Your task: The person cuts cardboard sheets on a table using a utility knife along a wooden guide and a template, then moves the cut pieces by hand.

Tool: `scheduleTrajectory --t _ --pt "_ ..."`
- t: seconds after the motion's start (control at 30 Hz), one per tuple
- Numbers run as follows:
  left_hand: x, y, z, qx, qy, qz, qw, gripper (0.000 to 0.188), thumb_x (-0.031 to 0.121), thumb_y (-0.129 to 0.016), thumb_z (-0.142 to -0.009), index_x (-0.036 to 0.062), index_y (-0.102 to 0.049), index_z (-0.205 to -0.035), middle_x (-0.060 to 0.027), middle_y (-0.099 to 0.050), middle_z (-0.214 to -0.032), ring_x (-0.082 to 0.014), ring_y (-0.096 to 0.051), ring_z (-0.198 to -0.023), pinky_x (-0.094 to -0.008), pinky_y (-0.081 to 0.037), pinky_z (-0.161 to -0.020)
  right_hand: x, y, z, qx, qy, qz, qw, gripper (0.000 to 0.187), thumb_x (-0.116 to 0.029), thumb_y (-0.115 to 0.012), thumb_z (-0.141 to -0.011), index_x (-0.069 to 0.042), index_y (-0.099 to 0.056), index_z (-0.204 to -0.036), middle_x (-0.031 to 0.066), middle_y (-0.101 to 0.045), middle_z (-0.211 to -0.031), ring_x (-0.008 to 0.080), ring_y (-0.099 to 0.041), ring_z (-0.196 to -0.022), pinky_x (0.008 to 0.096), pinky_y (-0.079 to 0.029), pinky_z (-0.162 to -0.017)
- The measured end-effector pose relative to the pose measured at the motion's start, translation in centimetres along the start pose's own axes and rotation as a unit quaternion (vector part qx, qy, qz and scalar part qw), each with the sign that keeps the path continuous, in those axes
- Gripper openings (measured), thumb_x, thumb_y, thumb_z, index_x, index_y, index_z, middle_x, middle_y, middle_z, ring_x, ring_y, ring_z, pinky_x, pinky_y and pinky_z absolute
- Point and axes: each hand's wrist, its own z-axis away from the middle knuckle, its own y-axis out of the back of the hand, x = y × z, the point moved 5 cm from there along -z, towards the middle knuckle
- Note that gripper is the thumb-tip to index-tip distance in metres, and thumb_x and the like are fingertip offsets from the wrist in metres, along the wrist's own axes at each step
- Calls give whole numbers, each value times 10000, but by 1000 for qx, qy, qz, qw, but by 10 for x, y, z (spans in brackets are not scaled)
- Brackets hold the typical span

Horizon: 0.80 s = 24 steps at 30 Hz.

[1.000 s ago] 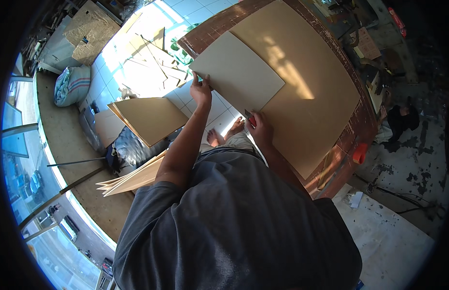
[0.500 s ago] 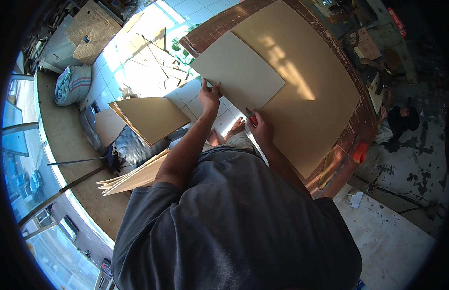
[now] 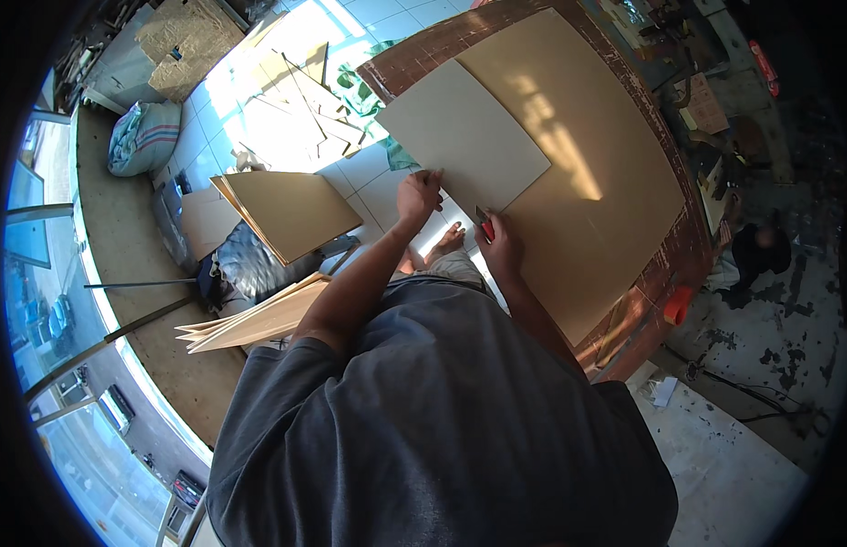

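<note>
A thin pale grey board (image 3: pixel 464 128) lies tilted over a larger brown sheet (image 3: pixel 615 219) on the worn reddish-brown table, its left part reaching past the table's edge. At the board's near left edge is my left hand (image 3: pixel 418 196), fingers bent closed on the rim; the underside of this grip is hidden. My right hand (image 3: pixel 503 248) is wrapped round a red utility knife (image 3: pixel 487 229), with its tip pointing up toward the board's near corner. The knife is just off the board's near edge, and I cannot tell whether it touches.
Folded-open brown sheets (image 3: pixel 291 210) stand to the left, with more thin panels (image 3: pixel 255 314) below them. Offcut strips (image 3: pixel 305 100) litter the sunlit tiles. A striped sack (image 3: pixel 144 139) sits farther left. An orange-red roll (image 3: pixel 678 308) rests at the table's right edge (image 3: pixel 656 292).
My left hand has slid along the board's edge toward me and to the right, its fingers more curled. The whole view has shifted slightly; my right hand still holds the knife near the same corner.
</note>
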Motion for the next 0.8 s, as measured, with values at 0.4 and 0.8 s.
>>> scheduleTrajectory --t 0.4,0.8 --pt "6 36 -42 168 -67 51 982 782 186 -664 -910 1 -223 -1530 -208 -721 -898 -286 -729 -765 -368 -552 -710 0 1 -1 -13 -9 12 1000 385 -293 -695 -879 -85 -630 -1198 102 -661 -1062 294 -678 -957 399 -555 -787" --pt "-3 47 -69 169 -39 65 983 906 165 -678 -894 96 -94 -1583 -215 -727 -828 -298 -727 -741 -375 -538 -692 -1 2 -2 -26 -18 26 999 386 -293 -696 -873 -84 -633 -1191 104 -656 -1058 301 -676 -949 407 -551 -789"
